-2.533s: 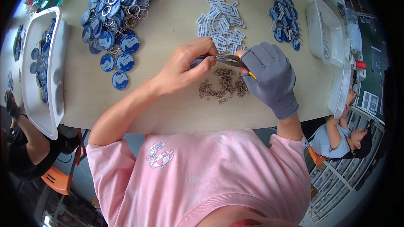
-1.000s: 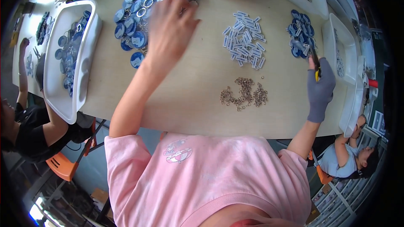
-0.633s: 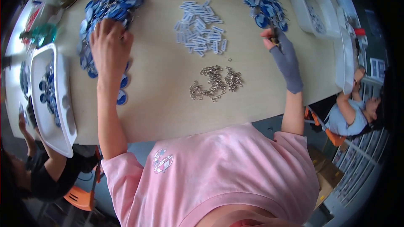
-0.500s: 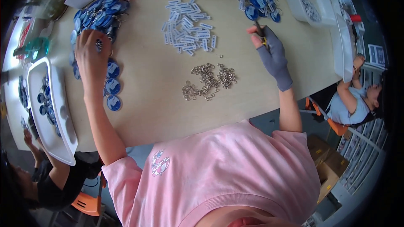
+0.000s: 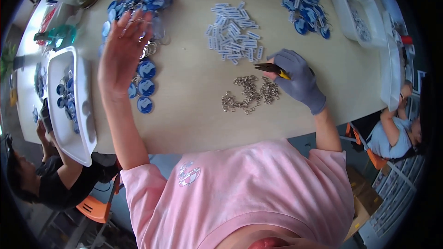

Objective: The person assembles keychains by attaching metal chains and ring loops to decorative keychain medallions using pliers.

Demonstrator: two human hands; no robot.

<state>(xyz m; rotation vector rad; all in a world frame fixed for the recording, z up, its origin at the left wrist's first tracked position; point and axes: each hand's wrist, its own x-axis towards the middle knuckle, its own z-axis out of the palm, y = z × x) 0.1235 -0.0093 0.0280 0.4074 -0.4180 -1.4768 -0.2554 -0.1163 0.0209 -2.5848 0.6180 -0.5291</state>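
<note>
Head view: tabletop (image 5: pixel 194 129), loose small parts in heaps.
Left hand (image 5: pixel 121 60): bare, over the larger keyring heap; fingers extended, blurred; cannot tell whether they grip anything.
Right hand (image 5: pixel 297 77): grey-gloved, fingers closed around yellow-handled pliers (image 5: pixel 271 68), tips leftward.
Blue disc keyrings (image 5: pixel 146 70): larger heap, left; smaller heap, far right.
Metal rings (image 5: pixel 250 90): near pliers.
White tags (image 5: pixel 233 32): between keyring heaps.
</note>
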